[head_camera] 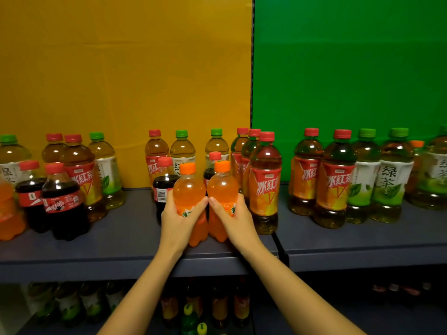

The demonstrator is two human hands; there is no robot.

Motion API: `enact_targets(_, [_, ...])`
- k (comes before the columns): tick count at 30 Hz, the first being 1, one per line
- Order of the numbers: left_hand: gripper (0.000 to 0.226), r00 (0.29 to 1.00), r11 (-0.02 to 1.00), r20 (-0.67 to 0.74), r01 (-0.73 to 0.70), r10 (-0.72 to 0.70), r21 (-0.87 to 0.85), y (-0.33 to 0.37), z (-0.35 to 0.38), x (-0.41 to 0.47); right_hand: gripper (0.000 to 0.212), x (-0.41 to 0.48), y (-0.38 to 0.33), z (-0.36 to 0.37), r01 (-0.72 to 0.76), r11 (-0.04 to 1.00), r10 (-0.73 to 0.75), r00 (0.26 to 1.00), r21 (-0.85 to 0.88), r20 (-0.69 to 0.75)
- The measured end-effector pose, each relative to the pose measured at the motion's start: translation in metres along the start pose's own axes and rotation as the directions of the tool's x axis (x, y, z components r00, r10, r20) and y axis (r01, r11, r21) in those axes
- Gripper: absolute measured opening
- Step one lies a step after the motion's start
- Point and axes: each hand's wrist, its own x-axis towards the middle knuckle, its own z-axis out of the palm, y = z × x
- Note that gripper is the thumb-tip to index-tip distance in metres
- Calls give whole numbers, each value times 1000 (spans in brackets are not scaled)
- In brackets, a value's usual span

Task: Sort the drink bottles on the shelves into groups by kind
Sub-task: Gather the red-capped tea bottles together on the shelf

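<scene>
Two small orange soda bottles stand side by side near the front of the grey shelf. My left hand grips the left orange bottle around its label. The right orange bottle is gripped the same way by my right hand. Both bottles are upright and nearly touch. Two small cola bottles stand just behind them, partly hidden. Mixed red-capped iced tea bottles and green-capped green tea bottles line the shelf.
Two cola bottles and another orange soda stand at the left. A yellow back panel meets a green one above the seam between shelf boards. A lower shelf holds more bottles in shadow.
</scene>
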Motion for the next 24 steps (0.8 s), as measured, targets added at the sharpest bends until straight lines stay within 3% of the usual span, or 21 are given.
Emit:
enact_targets(5, [34, 1000, 994, 6, 21, -20, -110, 21, 16, -21, 46, -25, -11, -31, -4, 991, -3, 999, 136, 51])
enact_targets(8, [25, 1000, 987, -2, 19, -19, -157, 38, 38, -33, 58, -39, -15, -67, 5, 985, -12, 999, 170, 39])
enact_targets(13, [20, 999, 975, 27, -24, 30, -219, 68, 101, -52, 52, -53, -19, -157, 36, 983, -29, 999, 180, -38])
enact_targets(19, [46, 992, 957, 120, -6, 42, -291, 93, 205, -79, 47, -74, -18, -283, 53, 986, -30, 989, 159, -144])
enact_targets(24, [50, 983, 938, 182, 33, 32, -345, 102, 288, -107, 48, -89, -4, -371, 32, 990, 1, 972, 138, -236])
